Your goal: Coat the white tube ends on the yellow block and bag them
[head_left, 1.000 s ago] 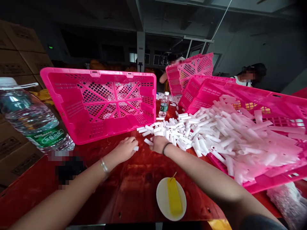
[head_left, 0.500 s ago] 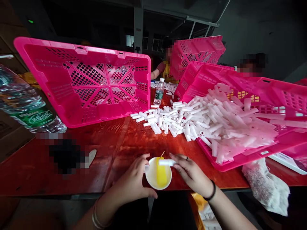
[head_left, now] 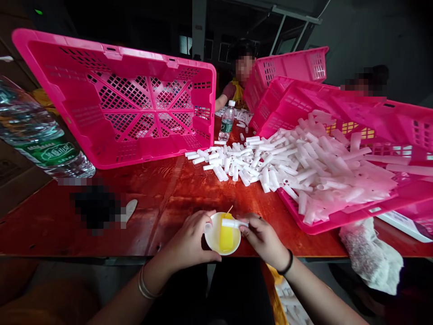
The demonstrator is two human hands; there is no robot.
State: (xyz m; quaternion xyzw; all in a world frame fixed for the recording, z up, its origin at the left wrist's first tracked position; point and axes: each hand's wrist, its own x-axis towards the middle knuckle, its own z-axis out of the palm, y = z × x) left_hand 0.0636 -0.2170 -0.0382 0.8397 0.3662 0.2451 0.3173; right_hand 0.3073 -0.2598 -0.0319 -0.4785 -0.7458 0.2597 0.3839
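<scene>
In front of me at the table's near edge is a small white bowl (head_left: 212,239) holding a flat yellow piece (head_left: 225,240) and a thin stick (head_left: 230,210). My left hand (head_left: 193,238) curls at the bowl's left side, thumb along the near rim. A short white tube (head_left: 207,228) sits in its fingers, open end showing. From the right, my right hand (head_left: 265,235) pinches a second white tube (head_left: 232,223) lengthwise, its free end above the yellow piece. Whether that tube touches the yellow piece, I cannot tell.
White tubes (head_left: 243,164) spill from a tipped pink crate (head_left: 314,228) on the right. Another pink crate (head_left: 135,159) stands on its side at left, near a large water bottle (head_left: 54,151). A small bottle (head_left: 226,122) and a person (head_left: 238,90) are beyond.
The view has tilted slightly, so the table and crates sit higher. Both hands stay around the bowl. The tube in my right hand has shifted slightly left over it.
</scene>
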